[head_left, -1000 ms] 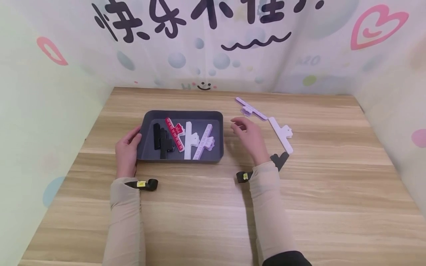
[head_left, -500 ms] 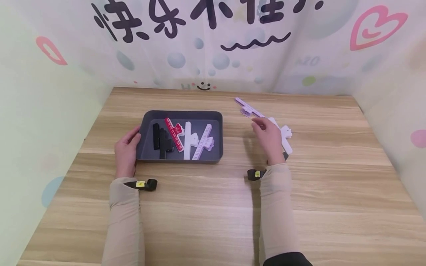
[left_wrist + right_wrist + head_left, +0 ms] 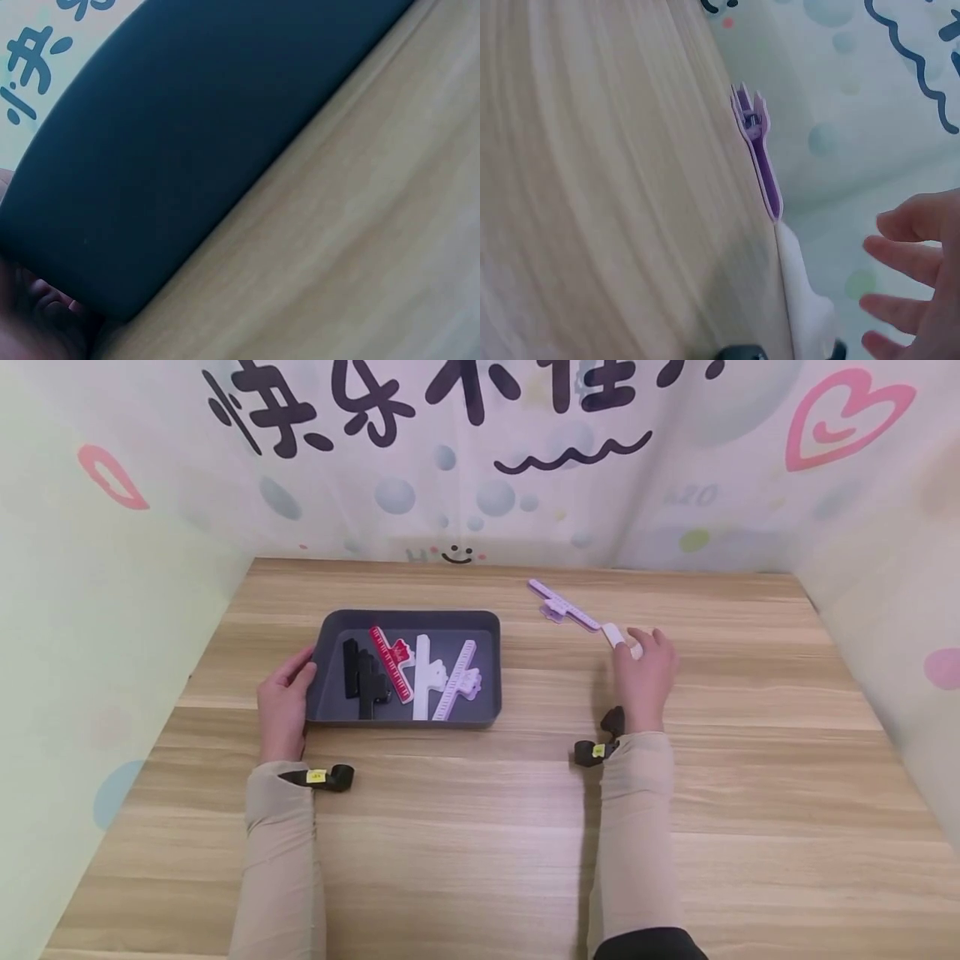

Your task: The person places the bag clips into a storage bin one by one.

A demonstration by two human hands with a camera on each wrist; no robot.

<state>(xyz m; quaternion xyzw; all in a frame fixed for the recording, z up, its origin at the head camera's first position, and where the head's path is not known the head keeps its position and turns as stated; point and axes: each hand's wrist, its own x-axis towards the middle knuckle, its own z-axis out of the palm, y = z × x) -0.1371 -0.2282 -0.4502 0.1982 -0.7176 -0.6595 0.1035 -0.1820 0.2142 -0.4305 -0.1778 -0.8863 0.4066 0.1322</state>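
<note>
At the left end of the dark grey tray [image 3: 405, 724], my left hand [image 3: 283, 702] grips the wall, its thumb along the rim. The tray fills much of the left wrist view, with only a sliver of that hand at the lower left. My right hand [image 3: 647, 681] hovers over a white clip [image 3: 613, 634], hiding much of it. In the right wrist view the right fingers [image 3: 904, 259] are spread and apart from the white clip [image 3: 799, 289]. A purple clip [image 3: 566, 606] lies end to end with it. Part of a black clip [image 3: 613, 721] shows beside the right wrist.
Inside the tray lie two black clips [image 3: 367, 681], a red clip [image 3: 392, 664], another white clip [image 3: 422, 677] and another purple clip [image 3: 457, 681]. A printed backdrop [image 3: 480, 485] rises behind the wooden table [image 3: 450, 827].
My right hand has moved rightward, away from the tray, to above the white clip on the table. The left hand and tray have stayed in place.
</note>
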